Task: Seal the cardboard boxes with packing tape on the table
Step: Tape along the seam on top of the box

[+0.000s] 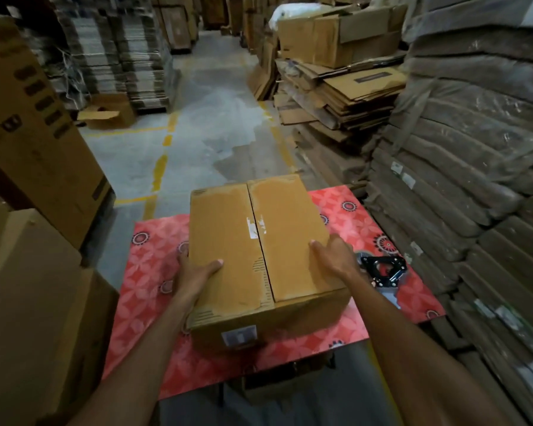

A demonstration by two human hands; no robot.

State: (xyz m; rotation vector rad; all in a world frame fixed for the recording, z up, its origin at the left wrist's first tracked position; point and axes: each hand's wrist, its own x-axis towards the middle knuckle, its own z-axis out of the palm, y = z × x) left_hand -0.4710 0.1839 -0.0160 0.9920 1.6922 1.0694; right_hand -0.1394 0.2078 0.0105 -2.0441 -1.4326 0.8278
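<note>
From the bottom of the view I see both bare forearms stretched forward, angling inward to the cardboard box (222, 226), which sits in the middle of the red patterned desk (154, 272). The left hand (194, 275) clasps the box's top left edge, with the thumb laid flat on the lid and the fingers wrapped down the side wall. The right hand (336, 256) grips the top right edge, its thumb lying on the right flap and its other fingers going over the edge, out of my sight. The two top flaps are folded down and meet along a centre seam (263, 256), with white scraps beside it. A tape dispenser (382, 270) lies on the desk just beyond the right wrist, partly hidden by it.
</note>
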